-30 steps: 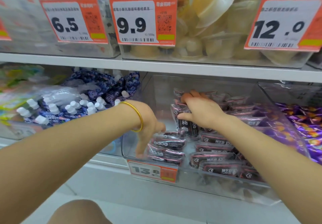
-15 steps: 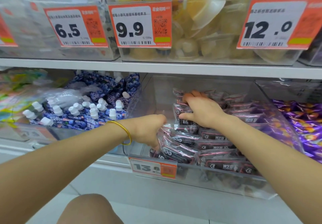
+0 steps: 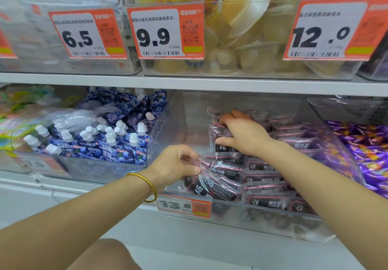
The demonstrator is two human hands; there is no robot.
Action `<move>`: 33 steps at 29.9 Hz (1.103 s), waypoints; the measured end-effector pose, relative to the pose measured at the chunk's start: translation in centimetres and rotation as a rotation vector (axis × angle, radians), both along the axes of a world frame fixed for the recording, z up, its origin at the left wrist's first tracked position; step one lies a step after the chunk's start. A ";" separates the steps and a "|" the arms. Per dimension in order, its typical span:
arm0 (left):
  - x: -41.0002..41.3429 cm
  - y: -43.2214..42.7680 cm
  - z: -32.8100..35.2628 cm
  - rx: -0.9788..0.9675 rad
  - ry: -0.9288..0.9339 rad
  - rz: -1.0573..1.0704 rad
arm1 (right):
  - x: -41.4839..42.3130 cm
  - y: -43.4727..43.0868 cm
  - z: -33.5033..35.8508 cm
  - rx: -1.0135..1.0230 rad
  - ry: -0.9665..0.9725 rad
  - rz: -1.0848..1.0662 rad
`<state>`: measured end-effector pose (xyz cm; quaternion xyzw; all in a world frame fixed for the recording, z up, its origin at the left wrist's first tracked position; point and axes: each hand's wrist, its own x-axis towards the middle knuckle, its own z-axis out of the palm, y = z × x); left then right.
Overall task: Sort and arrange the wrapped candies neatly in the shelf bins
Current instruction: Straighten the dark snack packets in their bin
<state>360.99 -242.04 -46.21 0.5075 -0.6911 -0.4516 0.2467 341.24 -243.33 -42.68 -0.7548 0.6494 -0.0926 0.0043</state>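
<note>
A clear plastic bin (image 3: 182, 120) on the lower shelf holds several dark wrapped candies with pink edges (image 3: 266, 201), laid in rows on its right side. My left hand (image 3: 175, 166), with a gold bangle on the wrist, pinches the clear ends of a few candy packs (image 3: 212, 188) at the bin's front left. My right hand (image 3: 244, 134) lies on an upright stack of the same packs (image 3: 222, 147) further back, fingers curled over its top and thumb against its front face. The bin's back left part holds no packs.
A bin of blue spouted pouches (image 3: 117, 150) stands to the left and a bin of purple wrapped sweets (image 3: 369, 150) to the right. Above, the shelf edge (image 3: 189, 84) carries bins of yellow jelly cups (image 3: 241, 18) with orange price tags. A 13.8 tag (image 3: 184, 205) hangs on the bin front.
My left hand rose from the front packs and now pinches a few by their ends, tilting them up. My right hand stayed on the back stack. The view moved closer.
</note>
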 end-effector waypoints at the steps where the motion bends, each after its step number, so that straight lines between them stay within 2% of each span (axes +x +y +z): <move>1: -0.1 0.0 0.1 -0.020 0.017 0.008 | 0.0 0.0 0.0 -0.004 -0.003 -0.001; 9: -0.7 -0.1 0.8 -0.293 -0.162 -0.033 | -0.3 -0.6 -0.1 0.011 -0.032 0.006; 18: -3.0 0.6 8.5 -0.987 -0.723 -0.283 | -0.5 -2.0 0.5 0.080 -0.080 -0.019; 20: -4.1 1.2 8.6 -1.125 -0.789 -0.335 | -0.6 -2.4 0.3 0.116 -0.080 -0.022; 22: -5.1 2.0 6.9 -1.212 -0.718 -0.403 | -0.7 -2.4 0.2 0.147 -0.088 -0.040; 24: -5.5 2.4 4.1 -1.109 -0.591 -0.394 | -0.6 -1.7 0.5 0.124 -0.079 -0.030; 29: -5.0 2.4 1.1 -0.558 -0.260 -0.119 | -0.7 -1.2 0.6 0.098 -0.054 0.025; 31: -4.8 2.3 1.2 -0.244 -0.080 -0.048 | -0.7 -1.2 0.6 0.102 -0.049 0.035; 33: -4.6 2.1 1.5 0.141 0.228 -0.010 | -0.8 -1.2 0.6 0.104 -0.037 0.041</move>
